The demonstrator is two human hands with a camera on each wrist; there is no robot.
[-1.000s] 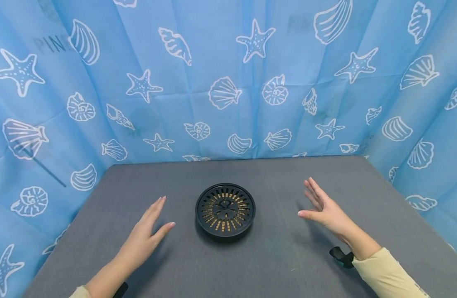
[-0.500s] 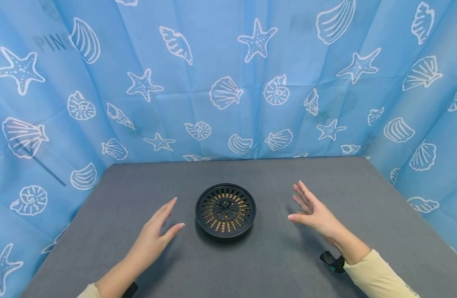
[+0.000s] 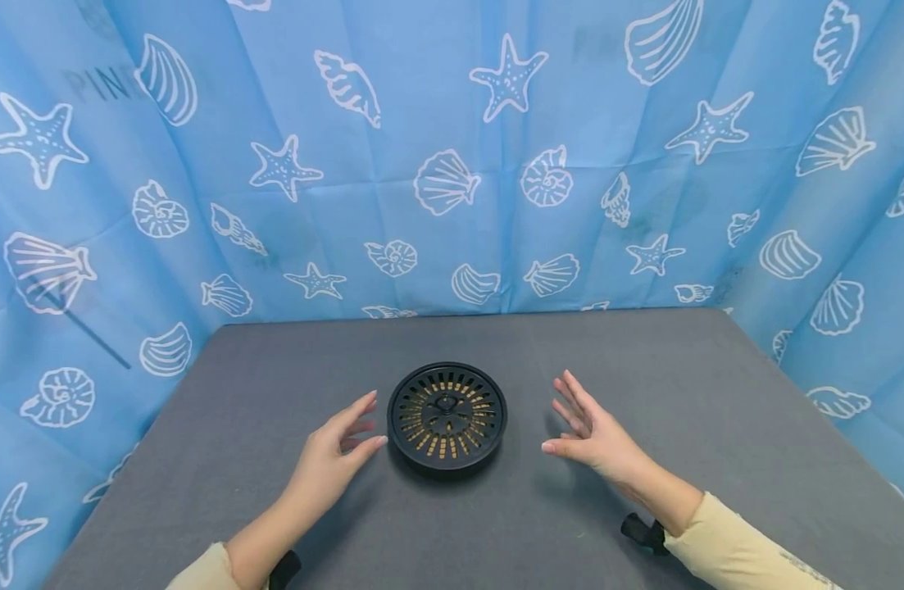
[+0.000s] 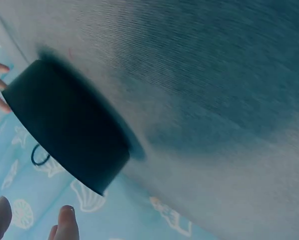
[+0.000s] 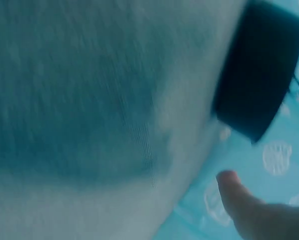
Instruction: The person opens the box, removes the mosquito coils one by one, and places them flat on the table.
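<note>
A round black tin with a slotted lid (image 3: 447,416) rests on the grey table; something tan shows through the slots, and a small ring stands up at the lid's centre. My left hand (image 3: 333,455) is just left of it, fingers loosely bent and thumb apart, nearly at the rim. To the right, my right hand (image 3: 595,438) hovers with thumb and fingers spread, a wider gap from the tin. The left wrist view shows the tin's dark side wall (image 4: 67,125) near the fingertips. In the right wrist view a thumb (image 5: 239,197) points toward the tin (image 5: 259,70).
The table (image 3: 289,360) has a grey cloth surface. Behind it and along both sides hangs a blue curtain (image 3: 392,106) printed with white shells and starfish. Black straps (image 3: 643,534) show at the wrists.
Both hands have moved inward toward the tin, the left one rightward and the right one leftward. The tin has stayed where it was.
</note>
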